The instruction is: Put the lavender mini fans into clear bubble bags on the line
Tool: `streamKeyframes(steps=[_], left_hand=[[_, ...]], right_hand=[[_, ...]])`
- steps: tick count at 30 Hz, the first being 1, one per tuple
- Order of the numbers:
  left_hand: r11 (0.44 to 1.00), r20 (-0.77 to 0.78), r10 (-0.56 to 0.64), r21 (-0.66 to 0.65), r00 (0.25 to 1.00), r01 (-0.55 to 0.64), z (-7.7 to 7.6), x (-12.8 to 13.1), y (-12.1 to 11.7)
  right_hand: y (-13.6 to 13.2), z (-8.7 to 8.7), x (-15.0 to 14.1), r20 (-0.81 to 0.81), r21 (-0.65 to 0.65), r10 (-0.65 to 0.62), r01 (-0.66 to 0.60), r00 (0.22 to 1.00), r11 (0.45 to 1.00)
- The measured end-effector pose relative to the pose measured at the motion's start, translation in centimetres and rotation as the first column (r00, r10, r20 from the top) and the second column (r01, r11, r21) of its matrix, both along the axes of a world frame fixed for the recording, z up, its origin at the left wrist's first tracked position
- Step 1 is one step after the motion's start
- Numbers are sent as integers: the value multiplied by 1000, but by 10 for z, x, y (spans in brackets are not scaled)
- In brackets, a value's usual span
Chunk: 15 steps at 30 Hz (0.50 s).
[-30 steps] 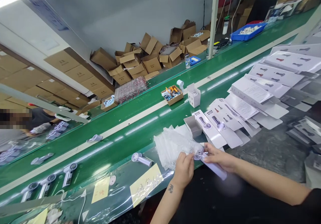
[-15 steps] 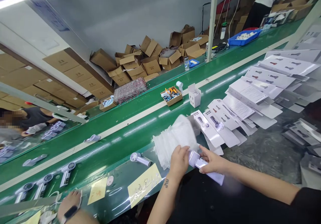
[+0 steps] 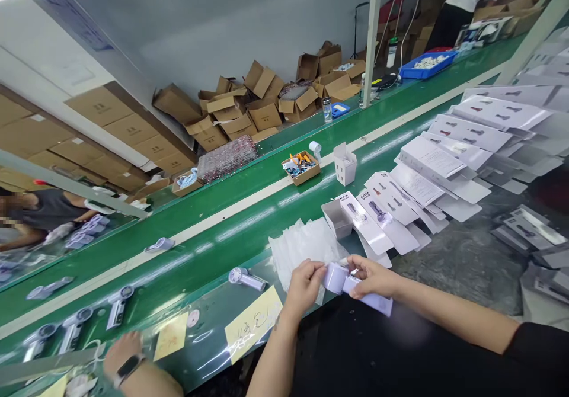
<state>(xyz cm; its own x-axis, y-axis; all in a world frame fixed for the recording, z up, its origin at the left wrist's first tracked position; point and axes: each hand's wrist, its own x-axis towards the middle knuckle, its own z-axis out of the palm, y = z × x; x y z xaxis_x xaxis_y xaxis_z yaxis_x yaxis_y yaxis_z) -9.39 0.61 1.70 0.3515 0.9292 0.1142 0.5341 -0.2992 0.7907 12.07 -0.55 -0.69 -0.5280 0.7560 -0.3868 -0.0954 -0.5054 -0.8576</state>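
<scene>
1. The left hand (image 3: 306,284) has its thumb and fingertips pinched together at the head end of the purple handheld fan (image 3: 335,278); whether they also hold thin film there, I cannot tell

2. The right hand (image 3: 373,275) is closed around the upper handle, thumb on the near side, so the fan is gripped at both ends of its neck and held tilted, just off the near edge of the green bench (image 3: 208,355)

3. To handle it well, let the right hand bear the weight by the handle and use the left only to steady the head; a hard squeeze there could mark the casing

4. Light fingertips suit the smooth shell, which may well slip or pick up smudges

5. The white plastic sleeves (image 3: 302,246) lie just beyond the hands, so lifted wrists would avoid dragging them

6. The open grey box (image 3: 338,219) and the printed cartons (image 3: 367,222) sit close past the right fingers; small, level movements are best here

7. Another fan (image 3: 248,279) lies on the bench to the left, near the yellow note (image 3: 255,326), apart from both hands
</scene>
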Motion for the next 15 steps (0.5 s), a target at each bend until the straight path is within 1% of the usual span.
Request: streamKeyframes(steps=[1, 2, 3, 4, 5, 6, 7, 8, 9, 11, 13, 15], left_hand=[[991, -95, -20, 127, 995, 32, 2, 3, -8], [962, -194, -36, 258, 980, 86, 3, 8, -16], [912, -295, -47, 378, 954, 162, 4, 12, -24], [847, -391, -49, 472, 919, 246, 4, 16, -32], [778, -478, -49, 533, 877, 334, 5, 18, -38], [715, -547, -47, 566, 836, 411, 5, 19, -42], [666, -596, -40, 583, 802, 466, 5, 18, -45], [631, -621, -23, 599, 784, 493, 5, 16, -47], [609, -623, 6, 623, 782, 491, 4, 13, -47], [594, -588, 78, 676, 805, 436, 1, 6, -43], [602, -525, 158, 723, 837, 340, -3, 4, -37], [616, -422, 238, 762, 875, 200, -9, 7, -30]], right_hand=[[-2, -3, 0, -3, 11, -23, 23, 1000, 1000], [-4, -6, 0, -11, 17, -36, 36, 999, 999], [-7, -8, 0, -24, 17, -52, 52, 998, 999], [-9, -9, -1, -43, 11, -71, 71, 997, 997], [-11, -9, -1, -62, 4, -90, 90, 994, 996], [-13, -8, -1, -76, -2, -111, 111, 991, 994], [-15, -7, 0, -85, -9, -133, 133, 988, 991], [-16, -6, 0, -90, -15, -160, 159, 983, 987], [-16, -5, 0, -94, -19, -189, 188, 977, 982], [-16, -3, 1, -109, -11, -248, 248, 963, 969], [-17, -2, 1, -139, -5, -284, 287, 949, 958], [-19, -1, 0, -160, -23, -300, 301, 940, 953]])
